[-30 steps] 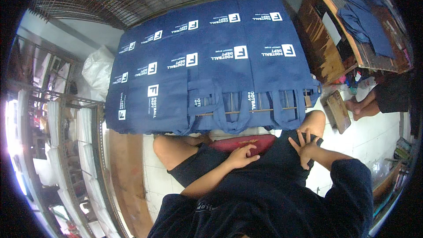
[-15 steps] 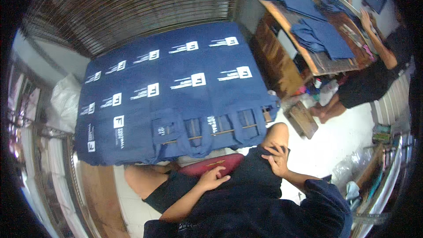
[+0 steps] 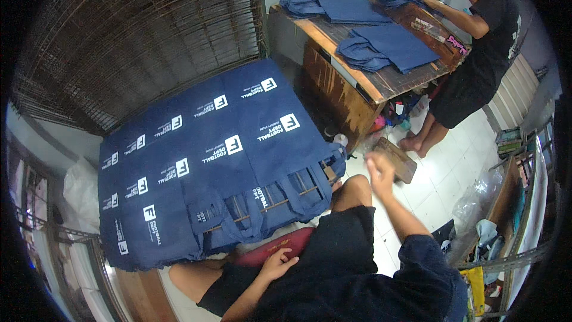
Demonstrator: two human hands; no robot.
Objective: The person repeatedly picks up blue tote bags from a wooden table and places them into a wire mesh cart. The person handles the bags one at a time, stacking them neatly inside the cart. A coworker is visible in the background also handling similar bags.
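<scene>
- Navy fabric bags point(image 3: 208, 167), white-printed, lie in overlapping rows at left centre of the frame, handles toward the seated person.
- Left hand point(image 3: 279, 260): rests on the lap at lower centre, fingers loosely curled, holding nothing; just beside a dark red cushion point(image 3: 271, 249).
- Right hand point(image 3: 380, 170): raised at centre right above the knee, blurred, fingers spread, empty; apart from the bags.
- Other person at upper right stands at a wooden bench point(image 3: 363, 80) carrying more navy bags point(image 3: 390, 45).
- Judgement: to work the stack well, bring the raised hand down to the near row, take one bag by its handles, and steady the rest with the lap hand so the rows stay aligned.
- Against half a second earlier: right hand has lifted off the knee; view has swung right, showing more of the bench; left hand is unmoved.
</scene>
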